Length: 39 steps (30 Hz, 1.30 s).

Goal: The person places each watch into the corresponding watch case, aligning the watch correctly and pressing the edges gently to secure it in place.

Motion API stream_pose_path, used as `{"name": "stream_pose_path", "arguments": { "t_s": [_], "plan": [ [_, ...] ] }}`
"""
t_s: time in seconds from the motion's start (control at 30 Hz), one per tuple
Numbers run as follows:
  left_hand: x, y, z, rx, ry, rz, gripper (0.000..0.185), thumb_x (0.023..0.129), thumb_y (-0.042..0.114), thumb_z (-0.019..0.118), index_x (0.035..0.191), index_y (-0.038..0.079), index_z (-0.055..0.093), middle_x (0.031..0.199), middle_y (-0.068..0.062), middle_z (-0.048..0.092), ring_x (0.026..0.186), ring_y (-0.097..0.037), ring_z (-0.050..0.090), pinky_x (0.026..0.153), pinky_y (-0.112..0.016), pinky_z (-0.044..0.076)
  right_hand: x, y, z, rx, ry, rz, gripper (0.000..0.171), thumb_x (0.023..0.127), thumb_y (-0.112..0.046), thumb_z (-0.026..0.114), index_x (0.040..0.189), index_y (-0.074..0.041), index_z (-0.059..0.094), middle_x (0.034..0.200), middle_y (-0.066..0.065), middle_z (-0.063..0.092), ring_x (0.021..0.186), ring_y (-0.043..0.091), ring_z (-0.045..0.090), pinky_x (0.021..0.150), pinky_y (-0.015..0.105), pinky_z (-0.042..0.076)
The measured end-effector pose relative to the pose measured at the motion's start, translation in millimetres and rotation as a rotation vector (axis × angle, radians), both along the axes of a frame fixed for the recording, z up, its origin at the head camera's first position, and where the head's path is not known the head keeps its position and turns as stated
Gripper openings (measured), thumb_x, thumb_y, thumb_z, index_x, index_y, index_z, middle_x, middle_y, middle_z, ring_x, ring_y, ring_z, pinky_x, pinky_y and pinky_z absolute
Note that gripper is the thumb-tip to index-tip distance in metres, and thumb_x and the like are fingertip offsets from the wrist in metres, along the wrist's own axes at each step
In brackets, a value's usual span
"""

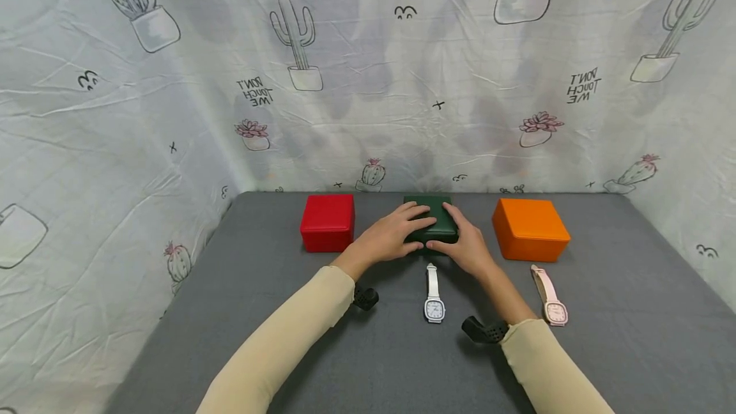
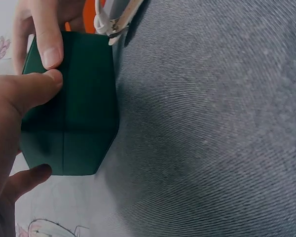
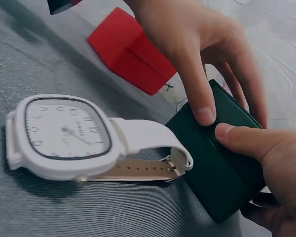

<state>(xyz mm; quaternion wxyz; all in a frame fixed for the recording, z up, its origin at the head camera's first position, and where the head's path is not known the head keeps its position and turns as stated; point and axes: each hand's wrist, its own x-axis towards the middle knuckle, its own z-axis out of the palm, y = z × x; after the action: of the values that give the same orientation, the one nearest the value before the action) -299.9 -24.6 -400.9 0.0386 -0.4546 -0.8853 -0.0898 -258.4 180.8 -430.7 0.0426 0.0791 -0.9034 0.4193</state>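
A dark green box (image 1: 435,213) with a closed lid stands at the back middle of the table, between both hands. My left hand (image 1: 393,233) holds its left part, fingers spread over the top and thumb on the front face. From the other side my right hand (image 1: 467,243) grips it, with the thumb at the front and the fingers round the right side. Both thumbs lie close together near the lid seam, as the left wrist view of the green box (image 2: 84,94) shows. A white watch (image 3: 66,133) lies on the table just in front of the box.
A red box (image 1: 328,222) stands left of the green one, and an orange box (image 1: 531,229) stands to the right. In front of the orange box lies a pink watch (image 1: 553,302). A patterned cloth (image 1: 374,82) hangs behind the grey table (image 1: 391,363).
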Motion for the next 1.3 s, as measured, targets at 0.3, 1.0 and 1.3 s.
{"name": "stream_pose_path", "arguments": {
  "t_s": [0.3, 1.0, 1.3],
  "plan": [
    [1.0, 2, -2.7, 0.007, 0.004, 0.013, 0.063, 0.091, 0.028, 0.068, 0.148, 0.023, 0.041, 0.157, -0.004, 0.035, 0.146, -0.031, 0.029, 0.112, -0.042, 0.039, -5.0, 0, -8.2, -0.051, -0.038, 0.019, 0.113, 0.078, -0.037, 0.080, 0.157, -0.019, 0.001, 0.155, 0.024, 0.028, 0.121, 0.042, 0.052, 0.095, 0.052, 0.048],
    [-3.5, 5, 10.2, 0.013, -0.107, 0.052, 0.061, 0.089, 0.030, 0.069, 0.145, 0.024, 0.046, 0.153, -0.002, 0.041, 0.142, -0.028, 0.037, 0.111, -0.051, 0.038, -9.5, 2, -15.0, -0.006, -0.077, -0.010, 0.120, 0.077, -0.044, 0.079, 0.156, -0.019, -0.007, 0.153, 0.026, 0.032, 0.121, 0.041, 0.053, 0.097, 0.052, 0.046],
    [-11.8, 9, 24.4, -0.033, -0.185, 0.072, 0.062, 0.088, 0.030, 0.070, 0.145, 0.026, 0.046, 0.153, 0.001, 0.042, 0.140, -0.024, 0.042, 0.114, -0.050, 0.034, -9.1, 3, -13.7, -0.044, -0.069, -0.005, 0.110, 0.079, -0.034, 0.080, 0.157, -0.025, 0.003, 0.150, 0.022, 0.039, 0.124, 0.042, 0.051, 0.101, 0.056, 0.042]
  ]
}}
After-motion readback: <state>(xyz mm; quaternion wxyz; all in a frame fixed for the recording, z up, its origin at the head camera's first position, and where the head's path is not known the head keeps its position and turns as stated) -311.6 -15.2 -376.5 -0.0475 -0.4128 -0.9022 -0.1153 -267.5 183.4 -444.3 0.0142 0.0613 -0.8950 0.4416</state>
